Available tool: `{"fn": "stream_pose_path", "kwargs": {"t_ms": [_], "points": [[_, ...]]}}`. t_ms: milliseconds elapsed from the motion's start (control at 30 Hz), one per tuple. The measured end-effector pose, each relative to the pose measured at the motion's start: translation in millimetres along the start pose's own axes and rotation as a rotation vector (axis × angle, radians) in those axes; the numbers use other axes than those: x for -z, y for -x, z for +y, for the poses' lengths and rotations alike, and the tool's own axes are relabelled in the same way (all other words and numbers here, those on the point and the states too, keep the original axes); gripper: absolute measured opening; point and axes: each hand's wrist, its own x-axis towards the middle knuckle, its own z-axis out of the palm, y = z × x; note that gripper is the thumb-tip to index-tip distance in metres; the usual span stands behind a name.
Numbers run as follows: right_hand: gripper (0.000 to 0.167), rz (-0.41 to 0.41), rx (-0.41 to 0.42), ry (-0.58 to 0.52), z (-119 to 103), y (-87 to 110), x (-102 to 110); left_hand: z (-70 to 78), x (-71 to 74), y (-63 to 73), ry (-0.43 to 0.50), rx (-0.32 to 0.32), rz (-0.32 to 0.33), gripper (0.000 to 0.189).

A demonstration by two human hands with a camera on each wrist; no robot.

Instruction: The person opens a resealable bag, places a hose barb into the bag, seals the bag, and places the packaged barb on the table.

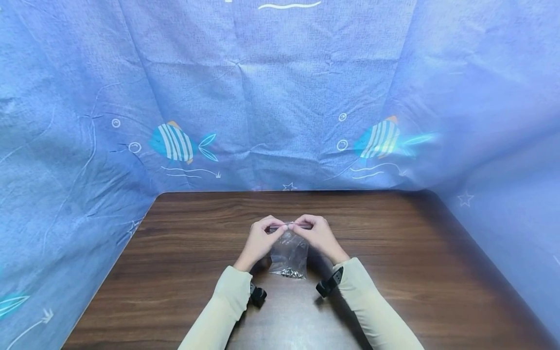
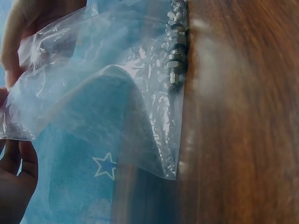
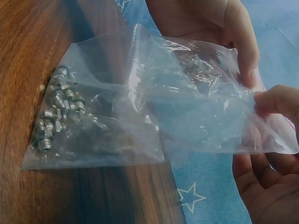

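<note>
A clear zip-lock bag [image 1: 288, 250] hangs between both hands over the table, with a reddish line along its top edge. My left hand [image 1: 262, 236] pinches that edge on the left between thumb and fingers. On the other side my right hand [image 1: 318, 237] pinches it too, and the two thumbs are close together at the middle. Small shiny metal fittings [image 3: 58, 107], several with hexagonal bodies, have gathered at the bottom of the bag. The bag's lower end is right at the tabletop in the wrist views, its plastic creased across the middle.
The dark wood-grain table [image 1: 183, 272] has rounded far corners. Blue cloth [image 1: 280, 97] printed with fish and stars hangs behind it and along both sides. A black wrist camera [image 1: 258, 295] sits on the left wrist, another black camera [image 1: 325, 287] on the right.
</note>
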Motion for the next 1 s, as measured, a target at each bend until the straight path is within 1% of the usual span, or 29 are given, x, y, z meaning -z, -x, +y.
{"fn": "stream_pose_path", "kwargs": {"t_ms": [67,167,233,367,467,600,733,800,867,933,1000], "points": [[0.015,-0.003,-0.003,0.002,0,-0.3,1,-10.5,-1.8,-2.1,-0.010,0.002,0.007,0.009],[0.016,-0.019,-0.016,0.034,0,-0.9,5,-15.4,0.4,-3.0,-0.021,0.001,0.003,0.009],[0.015,-0.036,-0.019,0.061,1,-1.5,8,-17.9,3.3,-4.2,-0.032,0.002,-0.015,0.010],[0.014,-0.113,0.012,0.105,2,-3.0,17,-16.9,11.4,-6.0,-0.069,0.001,-0.079,0.012],[0.018,-0.194,0.061,0.131,5,-4.6,25,-15.3,16.9,-7.2,-0.105,0.001,-0.145,0.014],[0.022,-0.283,0.119,0.170,9,-6.8,35,-13.5,21.7,-8.3,-0.143,0.000,-0.216,0.020],[0.023,-0.349,0.166,0.192,11,-9.7,41,-11.8,23.6,-8.1,-0.160,0.023,-0.254,0.023],[0.022,-0.365,0.191,0.198,13,-11.3,42,-11.5,23.4,-7.9,-0.176,0.025,-0.257,0.024],[0.020,-0.362,0.207,0.194,15,-12.7,42,-12.2,22.5,-7.9,-0.193,0.014,-0.246,0.024],[0.018,-0.337,0.198,0.195,16,-13.8,41,-13.6,21.2,-8.0,-0.179,0.017,-0.224,0.022],[0.015,-0.302,0.183,0.201,19,-15.0,39,-16.1,20.0,-8.3,-0.151,0.043,-0.184,0.018]]}}
